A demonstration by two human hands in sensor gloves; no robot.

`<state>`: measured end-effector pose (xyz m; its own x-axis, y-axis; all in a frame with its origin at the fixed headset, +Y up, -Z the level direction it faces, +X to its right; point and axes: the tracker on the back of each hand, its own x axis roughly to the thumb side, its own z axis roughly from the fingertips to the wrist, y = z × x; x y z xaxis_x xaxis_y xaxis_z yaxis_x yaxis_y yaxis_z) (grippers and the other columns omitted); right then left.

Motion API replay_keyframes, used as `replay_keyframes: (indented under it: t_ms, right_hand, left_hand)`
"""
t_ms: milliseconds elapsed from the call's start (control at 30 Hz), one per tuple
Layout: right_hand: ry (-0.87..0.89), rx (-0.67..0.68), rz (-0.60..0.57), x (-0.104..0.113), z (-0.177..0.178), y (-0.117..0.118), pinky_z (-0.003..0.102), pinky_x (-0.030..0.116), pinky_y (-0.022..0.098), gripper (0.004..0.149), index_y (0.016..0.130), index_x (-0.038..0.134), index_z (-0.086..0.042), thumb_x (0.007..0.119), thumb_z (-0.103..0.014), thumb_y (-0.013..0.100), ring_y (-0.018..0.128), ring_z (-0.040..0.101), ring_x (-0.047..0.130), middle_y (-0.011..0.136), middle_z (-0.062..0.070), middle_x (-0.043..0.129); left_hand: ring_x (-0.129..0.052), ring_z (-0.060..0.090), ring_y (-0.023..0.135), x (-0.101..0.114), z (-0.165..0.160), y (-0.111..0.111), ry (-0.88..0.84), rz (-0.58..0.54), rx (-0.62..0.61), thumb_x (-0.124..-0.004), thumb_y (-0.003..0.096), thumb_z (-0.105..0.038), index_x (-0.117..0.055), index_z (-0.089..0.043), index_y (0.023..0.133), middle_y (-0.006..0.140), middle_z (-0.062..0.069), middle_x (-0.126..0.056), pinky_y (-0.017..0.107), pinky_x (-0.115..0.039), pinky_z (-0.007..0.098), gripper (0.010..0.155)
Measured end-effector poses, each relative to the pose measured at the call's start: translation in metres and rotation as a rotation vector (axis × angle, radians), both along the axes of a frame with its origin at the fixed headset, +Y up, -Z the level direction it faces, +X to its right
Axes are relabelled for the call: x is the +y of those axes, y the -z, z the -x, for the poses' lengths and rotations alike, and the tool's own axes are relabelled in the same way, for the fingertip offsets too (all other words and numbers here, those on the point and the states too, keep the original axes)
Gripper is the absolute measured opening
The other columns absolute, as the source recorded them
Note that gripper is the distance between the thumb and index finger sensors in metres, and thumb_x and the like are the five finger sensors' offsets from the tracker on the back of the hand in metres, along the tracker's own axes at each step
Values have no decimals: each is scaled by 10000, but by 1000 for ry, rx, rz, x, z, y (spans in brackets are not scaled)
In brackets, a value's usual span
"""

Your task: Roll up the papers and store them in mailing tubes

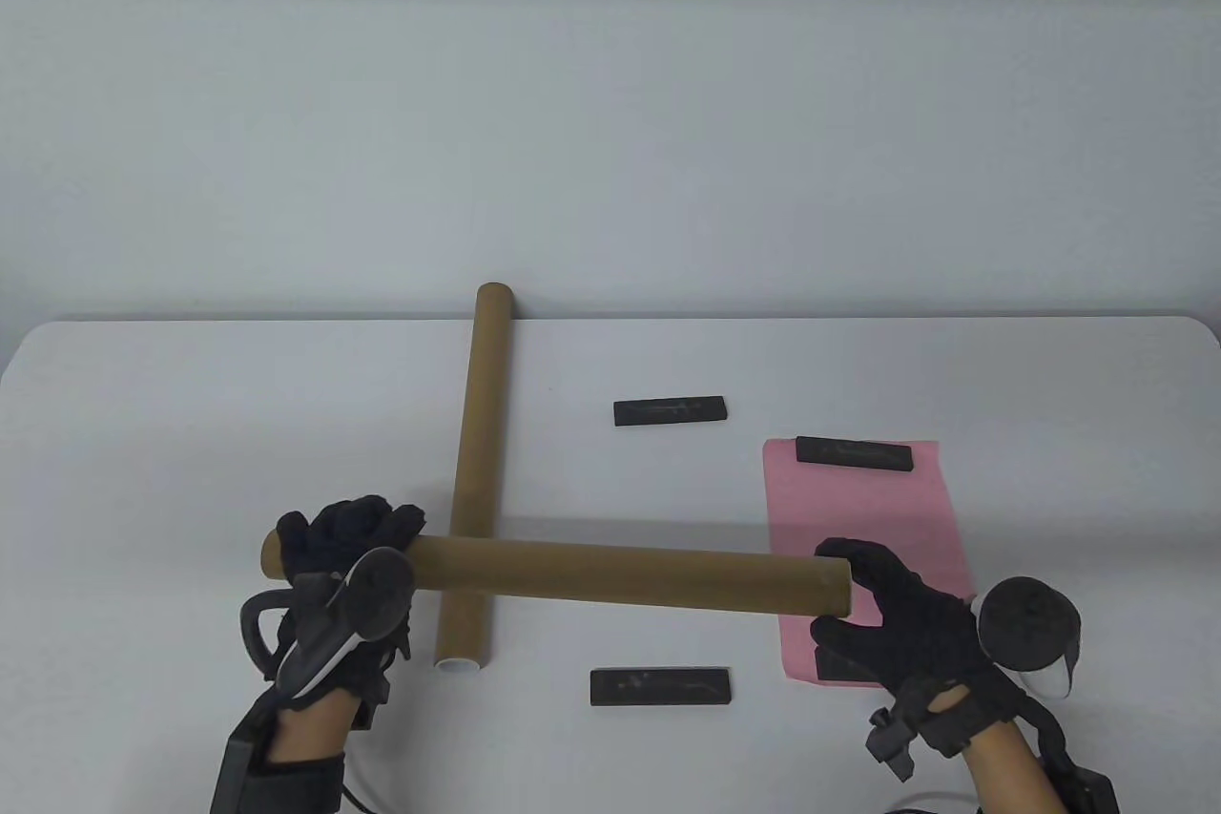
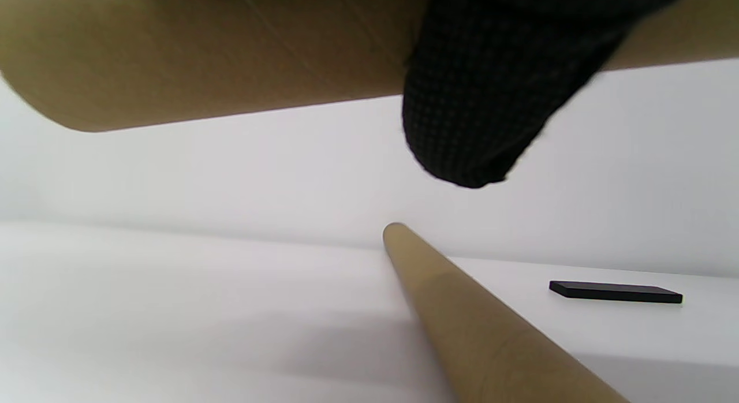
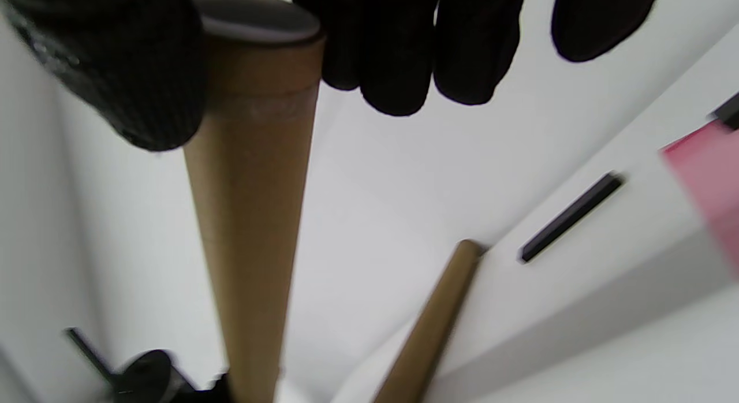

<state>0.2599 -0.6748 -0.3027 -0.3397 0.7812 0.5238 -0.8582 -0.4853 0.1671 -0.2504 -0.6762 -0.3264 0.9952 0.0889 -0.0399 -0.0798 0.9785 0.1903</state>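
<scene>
A brown mailing tube [image 1: 620,573] is held level above the table. My left hand [image 1: 353,532] grips its left end; the left wrist view shows a fingertip [image 2: 479,103] wrapped over that tube [image 2: 202,51]. My right hand [image 1: 839,590] holds the right end, index on top and thumb below. In the right wrist view the thumb [image 3: 115,62] touches the tube [image 3: 248,189] just below its grey end cap [image 3: 254,19]. A second tube [image 1: 482,451] with a white cap [image 1: 458,664] lies on the table under the held one. A pink paper [image 1: 858,509] lies flat at the right.
Black flat bars lie on the white table: one at mid-back [image 1: 670,410], one at the front [image 1: 660,688], one on the paper's far edge [image 1: 856,452], and one on its near edge [image 1: 839,661], partly under my right hand.
</scene>
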Motion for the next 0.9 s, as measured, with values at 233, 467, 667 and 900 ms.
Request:
replay_keyframes:
  t_ms: [233, 467, 667, 900]
  right_hand:
    - [192, 225, 57, 8, 20, -7, 773, 626, 609, 641, 1000, 777, -29, 758, -482, 547, 918, 559, 792, 980, 251, 800]
    - [161, 174, 28, 9, 19, -7, 746, 664, 614, 542, 927, 846, -80, 796, -458, 541, 876, 505, 873, 917, 194, 881]
    - [48, 43, -93, 15, 15, -14, 716, 703, 616, 434, 839, 909, -87, 820, -381, 531, 812, 475, 933, 830, 170, 948]
    - [-231, -293, -376, 21, 17, -26, 653, 768, 618, 397, 795, 935, -118, 787, -372, 528, 773, 422, 983, 782, 120, 985]
  left_hand:
    - [-670, 222, 1107, -10, 18, 8, -105, 96, 44, -1013, 285, -310, -657, -503, 854, 1003, -137, -650, 762, -445, 667, 699]
    - [-683, 208, 1100, -12, 15, 9, -114, 88, 40, -1018, 275, -284, -676, -493, 845, 997, -133, -664, 759, -446, 679, 696]
    - [-702, 221, 1087, -11, 10, 5, -74, 72, 37, -1020, 278, -282, -680, -482, 852, 999, -121, -672, 756, -447, 694, 696]
    - [-717, 261, 1058, -6, 3, 2, -13, 33, 15, -1017, 296, -306, -664, -466, 879, 1012, -94, -666, 758, -445, 692, 700]
